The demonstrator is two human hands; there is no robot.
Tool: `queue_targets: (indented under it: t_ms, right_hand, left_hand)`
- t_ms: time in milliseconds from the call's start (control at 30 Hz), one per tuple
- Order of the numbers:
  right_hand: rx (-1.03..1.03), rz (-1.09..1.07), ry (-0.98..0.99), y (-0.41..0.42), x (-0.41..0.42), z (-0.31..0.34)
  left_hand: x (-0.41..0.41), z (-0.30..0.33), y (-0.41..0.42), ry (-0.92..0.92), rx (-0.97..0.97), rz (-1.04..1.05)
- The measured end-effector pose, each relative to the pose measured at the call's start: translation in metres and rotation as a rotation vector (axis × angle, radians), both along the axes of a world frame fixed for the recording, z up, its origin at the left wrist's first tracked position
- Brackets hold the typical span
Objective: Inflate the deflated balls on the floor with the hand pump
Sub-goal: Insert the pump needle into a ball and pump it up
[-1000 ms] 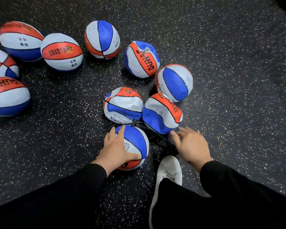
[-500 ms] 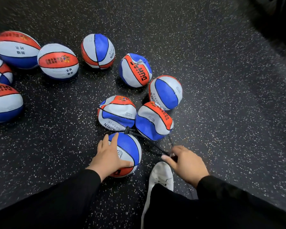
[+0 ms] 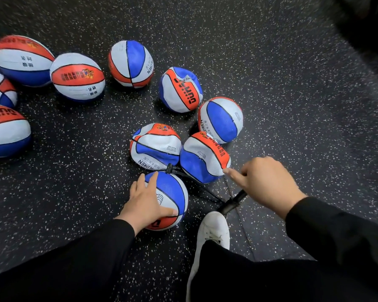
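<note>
My left hand (image 3: 145, 200) rests flat on a blue, white and orange ball (image 3: 172, 192) on the floor in front of me. A thin black hose (image 3: 196, 184) runs from the ball's top to a black hand pump (image 3: 232, 202) that stands by my white shoe (image 3: 213, 227). My right hand (image 3: 264, 182) grips the pump's handle, raised above the barrel, forefinger sticking out. Just behind lie two crumpled, deflated balls (image 3: 156, 146) (image 3: 203, 156).
Several more balls lie on the dark speckled floor: two partly soft ones (image 3: 180, 89) (image 3: 220, 118) behind the crumpled pair, round ones at the left (image 3: 78, 77) (image 3: 130, 63) (image 3: 7, 131). A dark blurred object (image 3: 367, 25) fills the top right corner.
My right hand moved from the floor by the hose, closed on the pump handle and lifted it. My left hand stayed on the ball.
</note>
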State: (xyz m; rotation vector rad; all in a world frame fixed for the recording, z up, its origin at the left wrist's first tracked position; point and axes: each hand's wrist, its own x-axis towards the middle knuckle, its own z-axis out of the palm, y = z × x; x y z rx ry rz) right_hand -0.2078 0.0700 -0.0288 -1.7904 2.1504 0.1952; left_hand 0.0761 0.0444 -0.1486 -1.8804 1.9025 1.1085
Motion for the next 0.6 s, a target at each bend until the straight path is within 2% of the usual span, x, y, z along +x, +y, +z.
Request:
queue_targets:
  t_ms: [167, 333, 467, 600]
  right_hand:
    - [-0.03, -0.371, -0.235, -0.001, -0.002, -0.034]
    - [-0.009, -0.351, -0.278, 0.03, 0.0, -0.076]
    - [0.054, -0.292, -0.222, 0.053, 0.025, -0.105]
    - [0.045, -0.278, -0.159, 0.045, 0.01, -0.117]
  left_hand:
    - [0.0, -0.001, 0.0, 0.004, -0.002, -0.001]
    - [0.002, 0.0, 0.0, 0.016, -0.002, -0.006]
    - [0.001, 0.0, -0.005, 0.026, 0.011, -0.001]
    - [0.003, 0.001, -0.007, 0.022, 0.029, -0.012]
